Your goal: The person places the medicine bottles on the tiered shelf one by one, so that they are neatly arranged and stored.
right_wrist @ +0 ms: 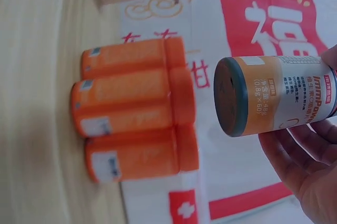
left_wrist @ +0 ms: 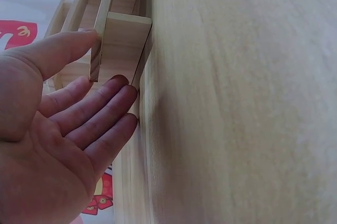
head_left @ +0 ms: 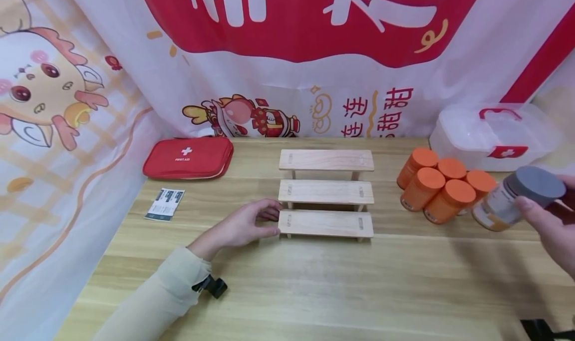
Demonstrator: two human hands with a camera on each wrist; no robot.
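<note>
My right hand [head_left: 550, 226] grips a grey-capped supplement bottle [head_left: 500, 206] by its cap end. The right wrist view shows that bottle's white-and-orange label [right_wrist: 287, 92] and dark base [right_wrist: 231, 98], raised beside a cluster of orange bottles [head_left: 429, 183]. At the left end of a three-step wooden display rack [head_left: 325, 223] is my left hand [head_left: 244, 226]. Its thumb [left_wrist: 71, 48] touches the lowest step's edge, while the other fingers [left_wrist: 102, 113] extend loosely below and beside the step's end.
A clear plastic first-aid box [head_left: 485, 136] with a red handle stands behind the orange bottles. At the back left lies a red first-aid pouch [head_left: 188, 159], with a small printed card [head_left: 165, 204] in front of it. A printed curtain [head_left: 269, 81] hangs along the table's back edge.
</note>
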